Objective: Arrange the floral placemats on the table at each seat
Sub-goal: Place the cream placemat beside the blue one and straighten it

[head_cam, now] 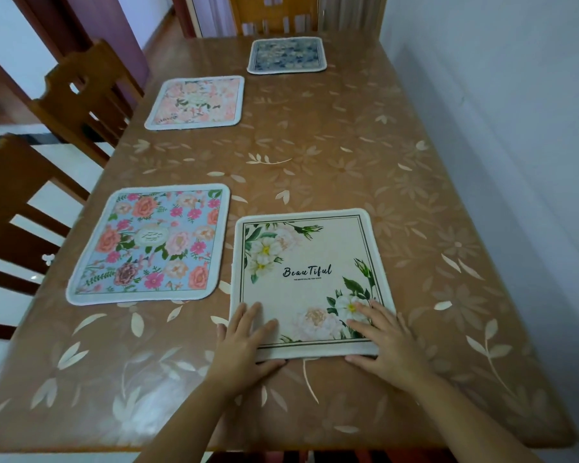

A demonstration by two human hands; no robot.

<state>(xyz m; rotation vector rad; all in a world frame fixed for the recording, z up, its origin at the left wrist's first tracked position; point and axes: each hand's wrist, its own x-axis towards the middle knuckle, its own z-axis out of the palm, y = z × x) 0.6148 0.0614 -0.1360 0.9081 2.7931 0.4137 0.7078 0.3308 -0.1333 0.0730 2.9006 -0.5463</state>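
Cream placemat (306, 279): squarish with rounded corners and a pale stitched border; a thin dark double line frames a cream field. White and blush flowers with green leaves fill the upper left and lower right corners, and "Beautiful" is printed in dark script at the centre. It lies flat at the near end of the table, in front of the person.

Left hand (244, 349): fingers spread and flat on the mat's near left corner, thumb on the table along the near edge — pressing, not gripping.

Right hand (386, 345): fingers extended flat over the near right corner, covering part of the flower print; thumb on the table at the near edge.

Blue placemat (149, 245): light blue with pink and coral roses, just beside the cream one, at the left edge by a chair (12, 208).

Pink placemat (196, 101): pale pink blooms, farther along the left side, by a second chair (84, 95).

Dark blue placemat (286, 55): at the far end.

Table (365, 155): brown cover with pale leaf and flower motifs — its right side runs along a white wall (515, 95).
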